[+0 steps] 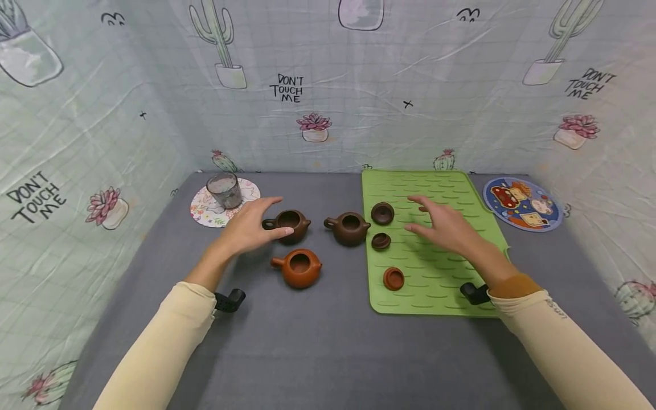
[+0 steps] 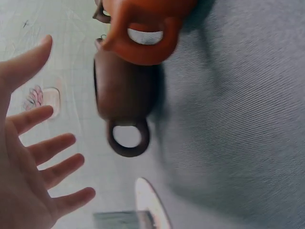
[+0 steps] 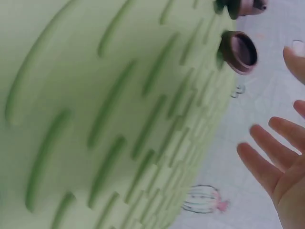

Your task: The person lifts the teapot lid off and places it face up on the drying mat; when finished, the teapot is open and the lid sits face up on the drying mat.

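Observation:
My left hand hovers with fingers spread near a dark brown teapot, which has no lid on it. In the left wrist view the same hand is apart from the teapots and holds nothing. A second dark brown teapot and an orange-brown teapot stand lidless on the grey table. Over the green mat, my right hand has its fingers extended and grips nothing. Left of it lie a large dark lid, a smaller dark lid and a reddish lid.
A glass stands on a round floral mat at the back left. The green mat covers the right of the table, beside a blue round mat with cartoon pictures. Printed cloth hangs around the back and sides.

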### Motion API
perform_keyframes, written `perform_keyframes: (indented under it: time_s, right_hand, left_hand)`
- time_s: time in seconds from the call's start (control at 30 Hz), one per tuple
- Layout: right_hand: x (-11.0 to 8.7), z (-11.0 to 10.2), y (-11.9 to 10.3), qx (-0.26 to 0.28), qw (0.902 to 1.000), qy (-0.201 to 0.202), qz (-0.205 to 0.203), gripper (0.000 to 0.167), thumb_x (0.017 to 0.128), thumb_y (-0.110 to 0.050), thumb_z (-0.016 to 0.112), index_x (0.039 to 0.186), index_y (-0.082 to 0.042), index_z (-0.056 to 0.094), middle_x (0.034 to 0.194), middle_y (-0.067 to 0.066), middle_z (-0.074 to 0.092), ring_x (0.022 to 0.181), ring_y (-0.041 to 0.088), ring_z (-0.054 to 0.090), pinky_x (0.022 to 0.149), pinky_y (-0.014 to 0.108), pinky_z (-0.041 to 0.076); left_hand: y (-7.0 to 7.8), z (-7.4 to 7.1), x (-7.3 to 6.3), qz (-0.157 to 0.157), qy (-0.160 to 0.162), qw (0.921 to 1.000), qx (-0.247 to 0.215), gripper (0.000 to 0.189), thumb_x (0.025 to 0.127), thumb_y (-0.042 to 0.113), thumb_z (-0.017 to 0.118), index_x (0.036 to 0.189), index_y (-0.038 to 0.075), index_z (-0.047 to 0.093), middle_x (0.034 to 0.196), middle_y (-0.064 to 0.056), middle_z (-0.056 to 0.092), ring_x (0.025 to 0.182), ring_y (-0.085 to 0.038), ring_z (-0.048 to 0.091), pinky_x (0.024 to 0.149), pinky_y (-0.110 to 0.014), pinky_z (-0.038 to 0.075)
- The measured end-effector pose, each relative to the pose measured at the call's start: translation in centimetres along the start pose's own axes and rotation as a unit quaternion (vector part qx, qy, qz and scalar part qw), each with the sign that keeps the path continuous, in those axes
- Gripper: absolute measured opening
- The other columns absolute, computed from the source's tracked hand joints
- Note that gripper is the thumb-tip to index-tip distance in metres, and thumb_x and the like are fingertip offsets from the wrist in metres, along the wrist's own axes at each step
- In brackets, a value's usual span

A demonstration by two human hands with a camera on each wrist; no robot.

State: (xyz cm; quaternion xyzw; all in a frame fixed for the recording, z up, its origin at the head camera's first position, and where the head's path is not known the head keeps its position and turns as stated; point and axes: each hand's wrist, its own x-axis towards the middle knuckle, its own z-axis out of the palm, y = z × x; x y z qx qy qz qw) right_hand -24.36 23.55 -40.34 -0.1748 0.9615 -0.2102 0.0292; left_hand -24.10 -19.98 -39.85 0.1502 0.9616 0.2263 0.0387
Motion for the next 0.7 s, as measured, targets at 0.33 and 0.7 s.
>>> perform_keyframes:
  time_s: [0.33, 0.7]
  right_hand:
    - [-2.0, -1.0, -2.6, -0.094, 0.9865, 0.086, -0.102, 0.075, 0.091, -0.047, 0.074, 0.154, -0.016, 0.046, 0.166, 0.016, 0.035, 0.15, 0.046, 0.035, 0.112, 0.069, 0.038]
    - [-3.0, 0.7, -5.9, -0.187, 0.9411, 0.164, -0.229, 0.091, 0.083, -0.063, 0.074, 0.156, -0.018, 0.043, 0.167, 0.015, 0.034, 0.153, 0.04, 0.034, 0.12, 0.061, 0.035]
  left_hand:
    - [4.2, -0.8, -1.0, 0.068, 0.042, 0.9913, 0.104, 0.1, 0.086, 0.073, 0.064, 0.164, 0.029, 0.021, 0.173, -0.011, 0.016, 0.16, -0.037, 0.017, 0.124, -0.066, 0.022]
    - [7.9, 1.1, -1.7, 0.196, 0.098, 0.9535, 0.206, 0.108, 0.079, 0.083, 0.061, 0.164, 0.032, 0.018, 0.175, -0.006, 0.008, 0.163, -0.031, 0.009, 0.124, -0.069, 0.019]
